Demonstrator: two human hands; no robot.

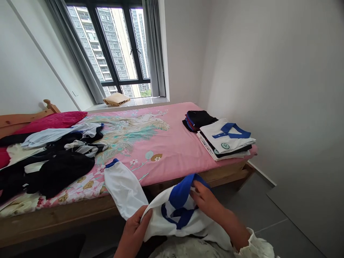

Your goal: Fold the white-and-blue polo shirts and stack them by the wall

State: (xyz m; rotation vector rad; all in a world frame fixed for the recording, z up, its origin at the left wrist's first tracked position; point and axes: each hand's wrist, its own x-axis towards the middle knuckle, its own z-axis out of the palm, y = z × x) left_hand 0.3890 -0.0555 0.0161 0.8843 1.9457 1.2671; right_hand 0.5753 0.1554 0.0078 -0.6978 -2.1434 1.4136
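A white shirt with a blue collar hangs between my hands in front of the bed's edge. My left hand pinches the white cloth at the shirt's left side. At the blue collar, my right hand grips the fabric with its fingers partly tucked inside the neck opening. One white sleeve with a blue cuff stretches to the left and rests on the bed's edge. The lower part of the shirt drops toward my lap and is partly out of view.
A bed with a pink flowered sheet stands ahead. Folded shirts are stacked at its right corner, beside a pile of dark folded clothes. Loose clothes and a red pillow lie at left. A tan folded item sits on the windowsill.
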